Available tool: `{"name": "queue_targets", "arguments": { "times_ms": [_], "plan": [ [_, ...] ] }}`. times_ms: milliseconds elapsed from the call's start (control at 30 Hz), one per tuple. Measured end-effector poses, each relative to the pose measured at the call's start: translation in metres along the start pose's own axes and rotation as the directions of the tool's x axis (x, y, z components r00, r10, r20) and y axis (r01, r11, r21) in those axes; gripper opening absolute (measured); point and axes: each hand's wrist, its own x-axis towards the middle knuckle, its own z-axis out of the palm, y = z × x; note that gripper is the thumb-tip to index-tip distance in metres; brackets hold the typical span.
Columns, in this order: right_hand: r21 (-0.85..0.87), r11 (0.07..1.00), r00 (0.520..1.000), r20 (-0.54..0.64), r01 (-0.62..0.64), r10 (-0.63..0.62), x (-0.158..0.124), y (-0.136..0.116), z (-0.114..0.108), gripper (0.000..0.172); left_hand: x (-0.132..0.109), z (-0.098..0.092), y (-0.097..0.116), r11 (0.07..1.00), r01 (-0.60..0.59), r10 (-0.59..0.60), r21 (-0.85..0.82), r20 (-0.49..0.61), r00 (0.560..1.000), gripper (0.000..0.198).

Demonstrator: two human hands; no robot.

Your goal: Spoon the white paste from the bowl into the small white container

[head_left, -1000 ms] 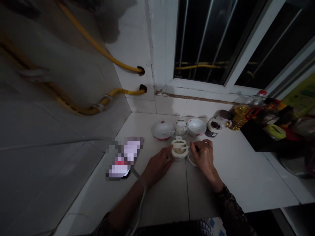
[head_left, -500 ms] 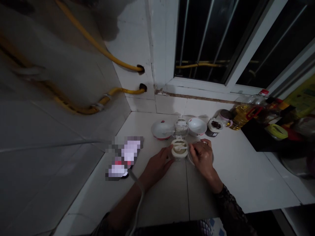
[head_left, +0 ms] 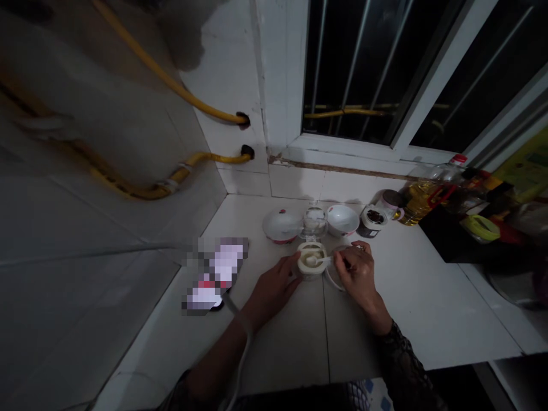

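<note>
My left hand (head_left: 278, 285) steadies a small pale seasoning jar (head_left: 311, 272) from its left side, fingers against the wall. The jar's lid (head_left: 315, 215) is flipped up at the back. Pinched in my right hand (head_left: 356, 271) is the handle of a small white spoon (head_left: 315, 260), its bowl over or inside the jar's mouth; how deep I cannot tell. Partly behind my right hand lies a round, shallow dish or lid (head_left: 336, 277). Behind the jar stand a white bowl (head_left: 282, 225) on the left and another white bowl (head_left: 342, 221) on the right.
A phone (head_left: 225, 265), blurred out, lies left on the counter, with a grey cable crossing my left forearm. At the right stand a dark-labelled jar (head_left: 371, 224), an oil bottle (head_left: 417, 202) and a black box (head_left: 445, 237). Yellow pipes (head_left: 171, 185) run along the left wall.
My right hand has shifted slightly right, drawing the spoon's handle away from the jar's rim. The spoon's bowl now sits lower in the jar's opening. My left hand stays at the jar.
</note>
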Motion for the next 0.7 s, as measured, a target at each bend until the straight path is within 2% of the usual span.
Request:
{"name": "queue_targets", "arguments": {
  "times_ms": [167,267,400,500,600,700],
  "plan": [
    [0.088,0.964,0.967,-0.026,-0.252,0.255,-0.001,0.024,-0.018,0.041,0.000,0.001,0.000,1.000,0.007,-0.007,0.003,-0.001,1.000,0.050],
    [0.042,0.954,0.955,0.010,-0.298,0.298,-0.002,0.046,-0.040,0.041,0.000,0.001,0.001,1.000,-0.002,0.002,-0.001,-0.010,1.000,0.051],
    [-0.245,0.962,0.984,0.096,-0.121,0.148,-0.005,0.063,-0.064,0.042,0.000,-0.001,0.002,1.000,0.009,-0.009,-0.005,0.005,1.000,0.052],
    [-0.385,0.922,0.967,0.248,0.041,0.060,-0.008,0.062,-0.070,0.044,-0.001,-0.002,0.002,1.000,0.004,-0.004,-0.008,0.004,1.000,0.052],
    [-0.343,0.929,0.918,0.395,0.140,0.007,-0.012,0.051,-0.067,0.042,0.000,-0.003,0.002,1.000,-0.005,0.005,-0.020,0.005,1.000,0.052],
    [-0.239,0.955,0.890,0.452,0.175,-0.050,-0.014,0.038,-0.060,0.040,0.000,-0.002,0.002,1.000,-0.011,0.011,-0.028,-0.005,1.000,0.049]
  ]
}}
